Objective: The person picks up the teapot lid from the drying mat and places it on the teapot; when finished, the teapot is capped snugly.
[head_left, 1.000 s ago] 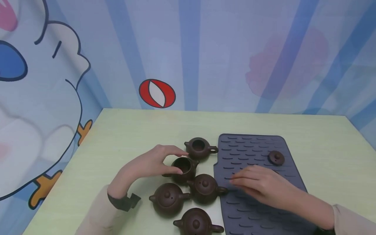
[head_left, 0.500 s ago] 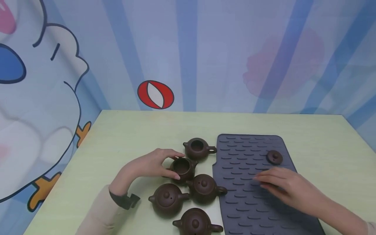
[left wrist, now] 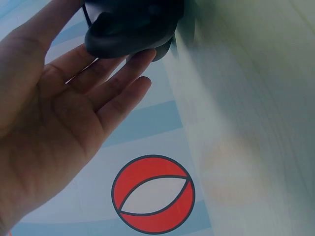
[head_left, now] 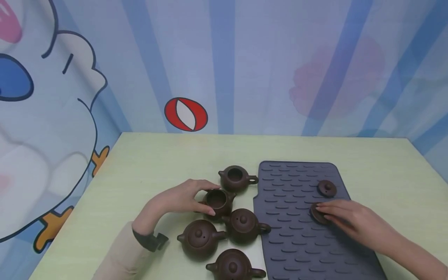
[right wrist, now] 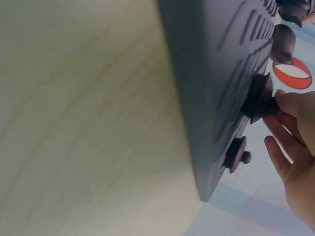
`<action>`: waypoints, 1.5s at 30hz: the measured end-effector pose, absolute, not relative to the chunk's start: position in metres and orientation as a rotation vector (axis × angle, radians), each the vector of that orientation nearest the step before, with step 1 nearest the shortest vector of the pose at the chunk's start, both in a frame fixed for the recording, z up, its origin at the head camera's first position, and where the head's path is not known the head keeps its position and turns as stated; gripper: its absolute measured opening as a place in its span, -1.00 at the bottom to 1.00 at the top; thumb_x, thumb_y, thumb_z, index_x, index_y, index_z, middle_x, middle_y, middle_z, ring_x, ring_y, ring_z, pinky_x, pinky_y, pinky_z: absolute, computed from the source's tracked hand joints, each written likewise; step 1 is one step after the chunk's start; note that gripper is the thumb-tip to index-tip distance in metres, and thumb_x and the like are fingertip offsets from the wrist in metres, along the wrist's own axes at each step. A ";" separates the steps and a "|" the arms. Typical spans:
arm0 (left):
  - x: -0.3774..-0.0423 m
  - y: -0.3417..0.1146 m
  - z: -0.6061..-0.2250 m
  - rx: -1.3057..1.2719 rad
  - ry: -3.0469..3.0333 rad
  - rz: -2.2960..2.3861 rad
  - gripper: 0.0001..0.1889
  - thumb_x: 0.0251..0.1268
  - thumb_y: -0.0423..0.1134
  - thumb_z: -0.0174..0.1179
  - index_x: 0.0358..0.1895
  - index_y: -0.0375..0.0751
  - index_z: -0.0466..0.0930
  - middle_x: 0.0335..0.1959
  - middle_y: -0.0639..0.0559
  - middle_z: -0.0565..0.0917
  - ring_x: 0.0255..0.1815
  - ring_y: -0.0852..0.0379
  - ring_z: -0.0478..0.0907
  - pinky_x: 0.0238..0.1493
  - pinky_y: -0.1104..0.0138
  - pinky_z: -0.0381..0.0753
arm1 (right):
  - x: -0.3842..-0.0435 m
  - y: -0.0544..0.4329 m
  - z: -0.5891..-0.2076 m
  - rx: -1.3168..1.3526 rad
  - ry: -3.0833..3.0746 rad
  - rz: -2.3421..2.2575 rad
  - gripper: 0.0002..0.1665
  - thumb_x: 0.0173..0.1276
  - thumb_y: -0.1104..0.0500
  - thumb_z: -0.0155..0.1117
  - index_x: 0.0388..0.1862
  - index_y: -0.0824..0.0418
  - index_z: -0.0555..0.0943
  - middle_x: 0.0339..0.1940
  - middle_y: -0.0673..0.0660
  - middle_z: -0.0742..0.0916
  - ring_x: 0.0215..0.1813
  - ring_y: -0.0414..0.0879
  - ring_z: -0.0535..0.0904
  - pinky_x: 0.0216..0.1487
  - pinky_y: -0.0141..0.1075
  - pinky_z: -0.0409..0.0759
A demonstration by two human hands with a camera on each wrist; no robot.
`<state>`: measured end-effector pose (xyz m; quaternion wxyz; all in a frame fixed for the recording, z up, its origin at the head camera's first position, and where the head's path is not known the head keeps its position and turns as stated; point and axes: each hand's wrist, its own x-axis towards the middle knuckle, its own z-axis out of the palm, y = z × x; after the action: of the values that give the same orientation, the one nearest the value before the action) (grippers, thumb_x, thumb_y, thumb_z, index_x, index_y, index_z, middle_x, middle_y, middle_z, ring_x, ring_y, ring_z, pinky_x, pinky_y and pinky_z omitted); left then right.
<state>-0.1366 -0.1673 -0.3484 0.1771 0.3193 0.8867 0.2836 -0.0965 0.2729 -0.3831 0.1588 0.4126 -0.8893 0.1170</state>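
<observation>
My left hand (head_left: pixel 183 196) grips a dark brown clay teapot (head_left: pixel 224 210) without a lid, thumb and fingers spread round its body. In the left wrist view the fingers of that hand (left wrist: pixel 74 108) reach to the teapot's dark underside (left wrist: pixel 133 34). Over the grey ridged mat (head_left: pixel 287 233), my right hand (head_left: pixel 353 221) pinches a teapot lid (head_left: pixel 316 214). The right wrist view shows thumb and fingertips at the knob of this lid (right wrist: pixel 257 98), its rim right at the mat. A second lid (head_left: pixel 327 188) lies just beyond, knob up.
Another lidless teapot (head_left: pixel 235 179) stands behind the gripped one. Three lidded teapots stand nearer: one by the mat's edge (head_left: pixel 243 225), one at the left (head_left: pixel 199 238), one in front (head_left: pixel 232 266). A printed cloth wall (head_left: pixel 262 77) rises behind the table (head_left: pixel 157 155).
My right hand has moved right across the mat, away from the teapots, and now pinches the lid there. My left hand stays on its teapot, thumb slightly shifted.
</observation>
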 end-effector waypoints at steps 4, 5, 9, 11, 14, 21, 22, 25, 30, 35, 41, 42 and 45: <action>-0.135 -0.167 -0.348 0.896 2.505 0.811 -0.30 0.04 0.02 0.36 0.25 -0.23 0.41 0.20 -0.03 0.50 0.26 0.01 0.38 0.26 0.11 0.37 | -0.099 0.276 -0.386 1.160 -2.581 0.352 -0.40 -0.17 0.37 0.51 -0.04 0.05 0.67 -0.07 -0.04 0.70 -0.09 -0.11 0.63 -0.20 -0.26 0.63; -0.135 -0.167 -0.348 0.893 2.505 0.815 -0.30 0.04 0.01 0.36 0.25 -0.23 0.41 0.20 -0.03 0.50 0.27 0.01 0.37 0.26 0.11 0.37 | -0.099 0.277 -0.387 1.156 -2.586 0.360 -0.39 -0.17 0.38 0.50 -0.04 0.05 0.67 -0.07 -0.05 0.70 -0.09 -0.11 0.63 -0.21 -0.26 0.63; -0.135 -0.167 -0.348 0.880 2.500 0.832 -0.30 0.04 0.00 0.36 0.26 -0.23 0.41 0.21 -0.03 0.49 0.27 0.01 0.37 0.26 0.11 0.37 | -0.101 0.277 -0.387 1.135 -2.595 0.408 -0.41 -0.16 0.39 0.49 -0.07 0.02 0.68 -0.10 -0.05 0.72 -0.11 -0.11 0.64 -0.22 -0.32 0.63; -0.135 -0.167 -0.348 0.883 2.501 0.835 -0.30 0.04 0.00 0.36 0.25 -0.22 0.41 0.21 -0.03 0.49 0.27 0.01 0.37 0.26 0.11 0.37 | -0.103 0.277 -0.386 1.136 -2.582 0.410 -0.41 -0.18 0.39 0.49 -0.08 0.00 0.68 -0.11 -0.06 0.72 -0.12 -0.12 0.64 -0.21 -0.37 0.62; -0.135 -0.167 -0.348 0.886 2.505 0.835 -0.30 0.04 0.01 0.36 0.25 -0.21 0.41 0.21 -0.03 0.49 0.27 0.01 0.36 0.26 0.12 0.37 | -0.105 0.278 -0.384 1.165 -2.554 0.397 -0.39 -0.20 0.40 0.49 -0.09 -0.01 0.68 -0.12 -0.06 0.72 -0.12 -0.12 0.64 -0.17 -0.48 0.56; -0.135 -0.168 -0.350 0.892 2.522 0.813 -0.30 0.04 0.02 0.36 0.26 -0.20 0.41 0.22 -0.02 0.49 0.28 0.02 0.36 0.26 0.12 0.36 | -0.108 0.274 -0.381 1.237 -2.518 0.450 -0.35 -0.23 0.48 0.46 -0.08 0.03 0.66 -0.15 -0.08 0.69 -0.13 -0.19 0.61 -0.13 -0.66 0.45; -0.135 -0.168 -0.350 0.897 2.524 0.810 -0.30 0.04 0.02 0.36 0.26 -0.20 0.42 0.21 -0.02 0.49 0.28 0.03 0.36 0.26 0.13 0.37 | -0.108 0.272 -0.380 1.230 -2.516 0.469 -0.36 -0.22 0.48 0.46 -0.09 0.03 0.66 -0.16 -0.10 0.69 -0.13 -0.21 0.61 -0.13 -0.67 0.44; -0.135 -0.168 -0.350 0.908 2.528 0.807 -0.31 0.04 0.02 0.36 0.25 -0.20 0.42 0.21 -0.01 0.50 0.27 0.03 0.37 0.26 0.14 0.37 | -0.106 0.261 -0.374 1.218 -2.492 0.526 -0.44 -0.15 0.44 0.46 -0.12 0.02 0.67 -0.19 -0.14 0.69 -0.16 -0.26 0.60 -0.15 -0.67 0.45; -0.135 -0.168 -0.349 0.912 2.534 0.810 -0.32 0.03 0.00 0.37 0.24 -0.20 0.43 0.19 -0.01 0.51 0.27 0.03 0.38 0.25 0.14 0.38 | -0.106 0.238 -0.364 1.338 -2.367 0.580 -0.79 0.25 0.13 0.27 -0.13 0.04 0.67 -0.23 -0.16 0.69 -0.22 -0.31 0.58 -0.21 -0.62 0.46; -0.135 -0.170 -0.350 0.929 2.532 0.812 -0.31 0.03 0.01 0.37 0.24 -0.20 0.43 0.19 -0.01 0.51 0.26 0.03 0.39 0.25 0.14 0.38 | -0.109 0.214 -0.359 1.446 -2.284 0.567 -0.64 0.45 -0.07 -0.04 -0.14 0.05 0.66 -0.21 -0.16 0.67 -0.21 -0.34 0.56 -0.20 -0.59 0.49; -0.135 -0.170 -0.350 0.926 2.528 0.813 -0.30 0.03 0.02 0.36 0.25 -0.21 0.42 0.20 -0.02 0.50 0.27 0.03 0.38 0.25 0.14 0.38 | -0.114 0.189 -0.353 1.511 -2.258 0.627 -0.76 0.40 0.03 0.10 -0.12 0.07 0.64 -0.20 -0.10 0.67 -0.19 -0.30 0.56 -0.16 -0.57 0.48; -0.135 -0.170 -0.350 0.920 2.527 0.813 -0.30 0.03 0.01 0.36 0.26 -0.21 0.41 0.20 -0.03 0.50 0.27 0.02 0.37 0.26 0.14 0.37 | -0.115 0.185 -0.352 1.514 -2.248 0.635 -0.77 0.39 0.04 0.11 -0.12 0.07 0.64 -0.20 -0.10 0.67 -0.18 -0.30 0.56 -0.14 -0.56 0.49; -0.135 -0.169 -0.348 0.913 2.528 0.805 -0.30 0.04 0.00 0.36 0.26 -0.21 0.41 0.21 -0.03 0.49 0.28 0.02 0.37 0.26 0.14 0.37 | -0.117 0.173 -0.351 1.529 -2.186 0.684 -0.79 0.36 0.09 0.16 -0.12 0.11 0.64 -0.22 -0.08 0.67 -0.22 -0.28 0.55 -0.18 -0.53 0.48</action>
<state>-0.1351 -0.1689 -0.3484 0.1671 0.3210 0.8883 0.2828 -0.1169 0.1732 -0.3507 0.1925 0.5449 -0.7788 0.2439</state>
